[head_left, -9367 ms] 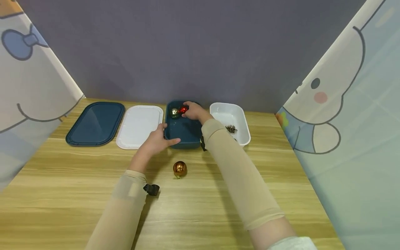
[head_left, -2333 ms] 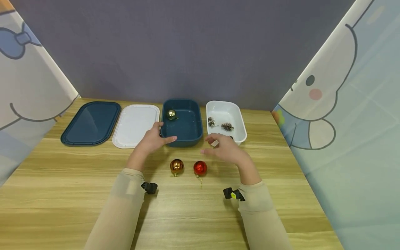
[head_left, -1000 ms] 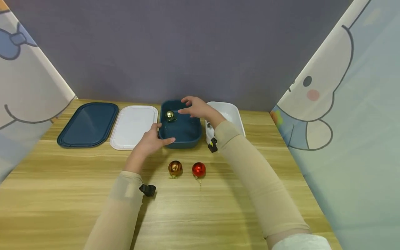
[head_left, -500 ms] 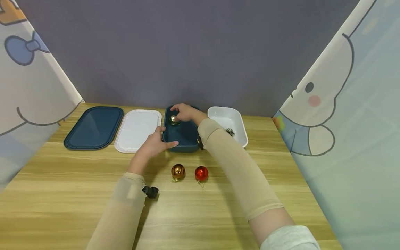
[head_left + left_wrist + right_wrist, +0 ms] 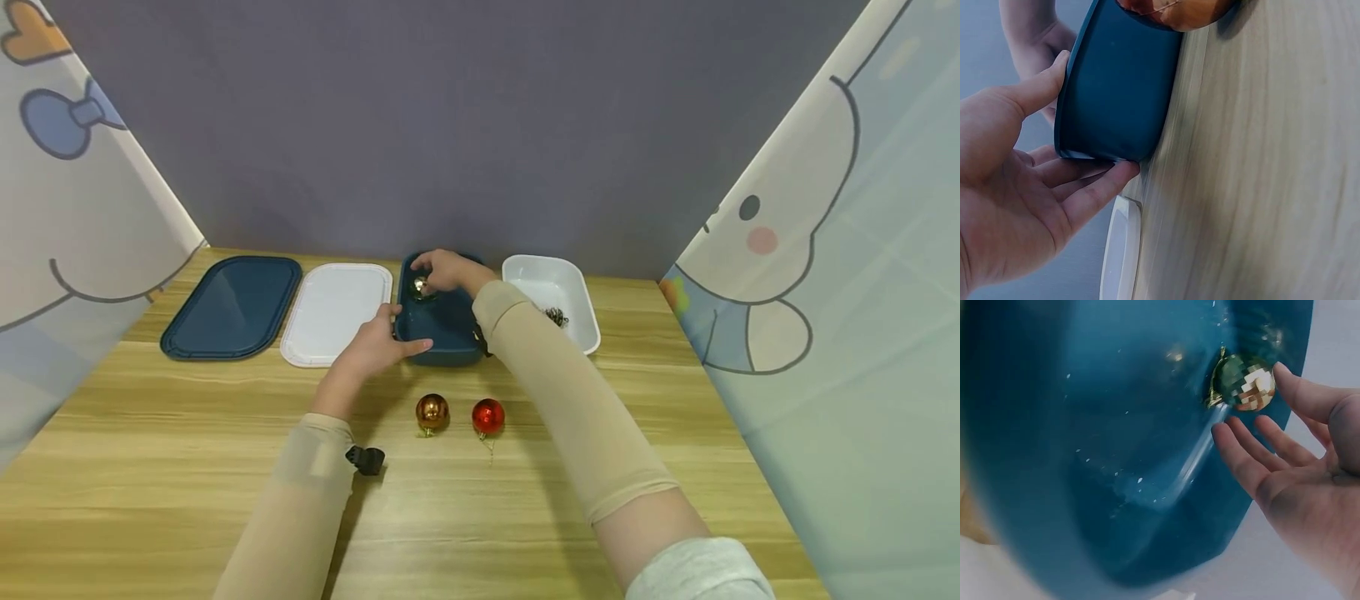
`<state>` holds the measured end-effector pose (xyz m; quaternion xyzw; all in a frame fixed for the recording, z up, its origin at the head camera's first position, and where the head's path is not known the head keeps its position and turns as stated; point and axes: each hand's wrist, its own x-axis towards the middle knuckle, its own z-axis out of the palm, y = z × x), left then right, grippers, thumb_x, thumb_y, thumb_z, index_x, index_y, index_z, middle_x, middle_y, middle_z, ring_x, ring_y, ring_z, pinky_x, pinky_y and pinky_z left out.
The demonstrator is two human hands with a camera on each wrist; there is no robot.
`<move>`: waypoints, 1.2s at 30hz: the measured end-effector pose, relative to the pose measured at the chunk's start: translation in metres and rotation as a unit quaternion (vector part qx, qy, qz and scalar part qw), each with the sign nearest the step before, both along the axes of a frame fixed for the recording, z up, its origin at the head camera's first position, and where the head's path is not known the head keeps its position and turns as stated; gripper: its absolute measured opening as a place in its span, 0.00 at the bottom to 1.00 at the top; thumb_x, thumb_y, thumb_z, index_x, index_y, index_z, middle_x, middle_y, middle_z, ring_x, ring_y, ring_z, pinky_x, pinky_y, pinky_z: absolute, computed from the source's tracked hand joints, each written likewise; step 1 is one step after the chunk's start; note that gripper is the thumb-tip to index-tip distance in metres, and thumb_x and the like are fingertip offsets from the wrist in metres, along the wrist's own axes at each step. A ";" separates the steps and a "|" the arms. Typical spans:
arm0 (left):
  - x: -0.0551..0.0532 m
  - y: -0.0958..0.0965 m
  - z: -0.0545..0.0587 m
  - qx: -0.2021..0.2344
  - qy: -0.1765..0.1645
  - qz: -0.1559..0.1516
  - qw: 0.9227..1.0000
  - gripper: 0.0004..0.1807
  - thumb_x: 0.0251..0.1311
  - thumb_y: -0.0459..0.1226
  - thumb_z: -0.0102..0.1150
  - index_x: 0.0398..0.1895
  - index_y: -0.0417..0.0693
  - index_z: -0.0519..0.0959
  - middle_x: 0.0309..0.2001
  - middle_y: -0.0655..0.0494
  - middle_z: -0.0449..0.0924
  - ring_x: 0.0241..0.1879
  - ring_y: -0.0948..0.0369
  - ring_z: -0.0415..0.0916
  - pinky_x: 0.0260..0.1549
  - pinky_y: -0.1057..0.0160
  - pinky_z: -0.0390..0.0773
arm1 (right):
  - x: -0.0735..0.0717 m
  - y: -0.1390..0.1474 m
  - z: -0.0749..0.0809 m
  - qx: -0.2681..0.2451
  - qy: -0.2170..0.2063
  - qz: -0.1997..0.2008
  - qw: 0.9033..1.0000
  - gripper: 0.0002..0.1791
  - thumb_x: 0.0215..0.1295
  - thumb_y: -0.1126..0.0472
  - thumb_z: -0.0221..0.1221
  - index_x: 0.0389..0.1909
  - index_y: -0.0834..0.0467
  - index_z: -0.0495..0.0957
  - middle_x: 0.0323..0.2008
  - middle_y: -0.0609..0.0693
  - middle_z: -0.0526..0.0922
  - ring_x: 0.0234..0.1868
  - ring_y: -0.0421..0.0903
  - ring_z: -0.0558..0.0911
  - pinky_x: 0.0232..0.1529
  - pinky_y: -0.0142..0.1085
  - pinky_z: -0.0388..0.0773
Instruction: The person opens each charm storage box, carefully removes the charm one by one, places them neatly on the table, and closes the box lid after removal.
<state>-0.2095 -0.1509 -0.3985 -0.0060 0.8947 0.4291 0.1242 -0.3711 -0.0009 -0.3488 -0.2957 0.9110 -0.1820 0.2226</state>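
My left hand (image 5: 371, 346) steadies the near left corner of a dark blue box (image 5: 450, 357). In the left wrist view its thumb touches the rim and its extended fingers rest along the side wall. My right hand (image 5: 453, 273) reaches into this box, fingers spread about a faceted gold bauble (image 5: 1254, 390); the right wrist view shows the thumb tip at the bauble's edge and the other fingertips just short of it. On the table in front lie an amber bauble (image 5: 432, 412) and a red bauble (image 5: 488, 415), each with a gold string.
Right of the blue box stands a white box (image 5: 587, 321) with a pine cone (image 5: 556, 316), partly hidden by the right sleeve. A white lid (image 5: 337, 312) and a dark blue lid (image 5: 232, 308) lie at the left. A grey wall (image 5: 465, 125) rises behind.
The red bauble has come out of the blue box onto the table beside the amber one. My right hand has returned from there to the gold bauble. My left hand stays at the corner.
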 end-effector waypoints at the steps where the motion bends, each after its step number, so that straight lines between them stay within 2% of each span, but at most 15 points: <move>1: 0.000 0.000 0.000 -0.002 0.001 0.000 1.000 0.57 0.71 0.55 0.66 0.86 0.40 0.42 0.79 0.26 0.60 0.78 0.33 0.62 0.73 0.33 0.70 | 0.000 0.001 -0.001 -0.006 -0.013 -0.005 1.000 0.33 0.76 0.63 0.63 0.79 0.54 0.68 0.78 0.61 0.69 0.76 0.58 0.73 0.73 0.49 0.76; 5: 0.001 -0.002 0.001 -0.010 -0.001 0.000 1.000 0.56 0.71 0.55 0.66 0.86 0.40 0.43 0.78 0.26 0.61 0.77 0.33 0.64 0.72 0.33 0.71 | 0.002 0.005 -0.004 -0.022 -0.071 -0.019 0.997 0.33 0.77 0.65 0.61 0.80 0.54 0.67 0.79 0.62 0.67 0.74 0.59 0.75 0.67 0.52 0.81; 7: 0.002 -0.003 0.002 -0.011 -0.003 0.000 1.000 0.56 0.71 0.56 0.66 0.86 0.40 0.43 0.78 0.25 0.61 0.76 0.32 0.64 0.71 0.33 0.72 | 0.003 0.007 -0.006 -0.024 -0.084 -0.020 0.996 0.31 0.78 0.65 0.61 0.78 0.54 0.70 0.78 0.61 0.69 0.73 0.58 0.76 0.67 0.52 0.81; 13: 0.006 -0.006 0.003 -0.011 -0.006 0.001 1.000 0.56 0.71 0.56 0.66 0.86 0.40 0.43 0.78 0.25 0.61 0.77 0.32 0.64 0.71 0.33 0.71 | 0.006 0.011 -0.012 -0.035 -0.106 -0.023 0.993 0.24 0.76 0.63 0.64 0.71 0.57 0.76 0.68 0.60 0.80 0.60 0.56 0.84 0.65 0.52 0.83; 20: 0.008 -0.009 0.001 -0.006 -0.012 0.003 1.000 0.57 0.70 0.57 0.67 0.86 0.41 0.43 0.79 0.26 0.59 0.78 0.32 0.62 0.72 0.33 0.70 | 0.004 0.013 -0.010 -0.032 -0.105 -0.008 0.994 0.25 0.75 0.59 0.66 0.69 0.61 0.76 0.68 0.60 0.79 0.61 0.56 0.84 0.65 0.50 0.84; 27: 0.009 -0.009 0.001 -0.005 -0.010 0.002 1.000 0.58 0.70 0.58 0.67 0.86 0.41 0.43 0.79 0.25 0.59 0.78 0.33 0.62 0.72 0.33 0.70 | 0.006 0.026 0.014 -0.056 -0.108 -0.026 0.992 0.30 0.74 0.59 0.67 0.73 0.61 0.72 0.69 0.61 0.78 0.63 0.57 0.84 0.66 0.51 0.83; 33: 0.010 -0.009 0.002 -0.007 -0.006 0.010 1.000 0.56 0.71 0.56 0.66 0.86 0.41 0.43 0.78 0.24 0.60 0.77 0.32 0.62 0.72 0.33 0.70 | 0.010 0.049 0.048 -0.087 -0.112 -0.033 0.989 0.35 0.75 0.60 0.66 0.80 0.53 0.67 0.68 0.60 0.78 0.64 0.55 0.83 0.69 0.52 0.80; 36: 0.010 -0.009 0.003 -0.006 -0.011 0.012 1.000 0.57 0.71 0.57 0.66 0.86 0.41 0.42 0.79 0.24 0.58 0.78 0.32 0.61 0.73 0.33 0.69 | 0.014 0.066 0.068 -0.135 -0.106 -0.050 0.984 0.33 0.76 0.60 0.65 0.78 0.52 0.70 0.70 0.59 0.75 0.63 0.53 0.81 0.69 0.53 0.80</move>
